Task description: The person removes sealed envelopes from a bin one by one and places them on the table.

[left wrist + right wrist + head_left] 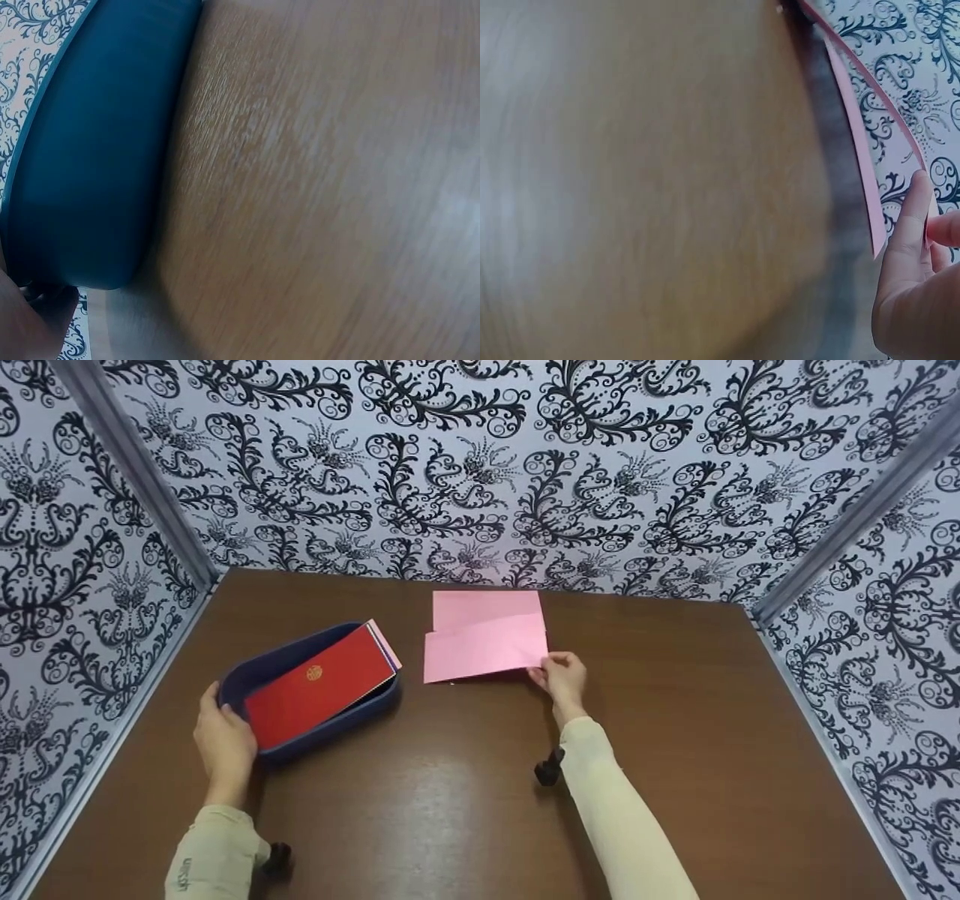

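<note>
My left hand point(226, 736) grips the left end of a dark blue oblong basket point(330, 740), which looks teal in the left wrist view point(97, 150). A red envelope point(300, 697) with a gold round emblem lies slanted in it, and white, blue and pink edges show beneath. At the back middle of the table, a pink envelope-like sheet point(480, 651) overlaps a second pink one point(484, 606). My right hand point(562, 679) pinches the front sheet by its right corner between thumb and fingers. Seen from the right wrist, this sheet point(881, 97) bows upward, raised at the pinched end.
The brown wooden table point(420, 817) is bounded by walls point(465, 472) with black scroll patterns at the back and both sides. Dark wrist devices point(549, 769) show at both sleeves. The basket stands left of the pink sheets.
</note>
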{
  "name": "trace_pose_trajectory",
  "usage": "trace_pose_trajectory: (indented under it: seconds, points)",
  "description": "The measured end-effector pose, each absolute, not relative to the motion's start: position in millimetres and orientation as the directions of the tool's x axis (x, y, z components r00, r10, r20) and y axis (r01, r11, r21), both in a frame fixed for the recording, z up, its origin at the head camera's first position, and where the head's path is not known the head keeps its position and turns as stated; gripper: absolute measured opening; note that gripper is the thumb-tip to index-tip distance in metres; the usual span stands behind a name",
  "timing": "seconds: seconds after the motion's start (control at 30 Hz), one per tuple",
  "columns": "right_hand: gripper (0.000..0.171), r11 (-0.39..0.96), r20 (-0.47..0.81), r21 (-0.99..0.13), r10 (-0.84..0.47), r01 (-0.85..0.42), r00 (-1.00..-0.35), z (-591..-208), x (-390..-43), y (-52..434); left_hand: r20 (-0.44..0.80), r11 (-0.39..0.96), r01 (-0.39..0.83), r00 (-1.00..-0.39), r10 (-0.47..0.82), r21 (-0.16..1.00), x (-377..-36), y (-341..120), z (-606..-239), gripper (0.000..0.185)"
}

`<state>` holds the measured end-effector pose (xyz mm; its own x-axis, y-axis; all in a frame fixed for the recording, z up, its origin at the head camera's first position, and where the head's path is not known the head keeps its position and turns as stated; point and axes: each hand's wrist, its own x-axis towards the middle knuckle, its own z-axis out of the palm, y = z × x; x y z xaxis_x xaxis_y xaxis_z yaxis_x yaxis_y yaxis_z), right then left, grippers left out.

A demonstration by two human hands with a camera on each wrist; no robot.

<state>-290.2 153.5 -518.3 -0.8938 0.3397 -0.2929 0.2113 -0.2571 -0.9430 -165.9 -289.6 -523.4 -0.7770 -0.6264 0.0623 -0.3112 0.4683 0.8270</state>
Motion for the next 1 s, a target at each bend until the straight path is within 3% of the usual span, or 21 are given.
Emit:
trace_pose_trajectory:
  seconds: [0.47, 1.0]
  points:
    - [0.015, -0.105, -0.316, -0.949, 0.318, 0.298, -0.894, -525, -287, 168, 0.045, 0.460, -0.322, -0.779, -0.626, 0.827, -167, -291, -525, 0.049]
    - [0.016, -0.124, -0.375, -0.927, 0.309, 0.354, -0.874, -527, -289, 175, 0.019, 0.444, -0.335, -0.781, -0.625, 0.831, -167, -290, -524, 0.050]
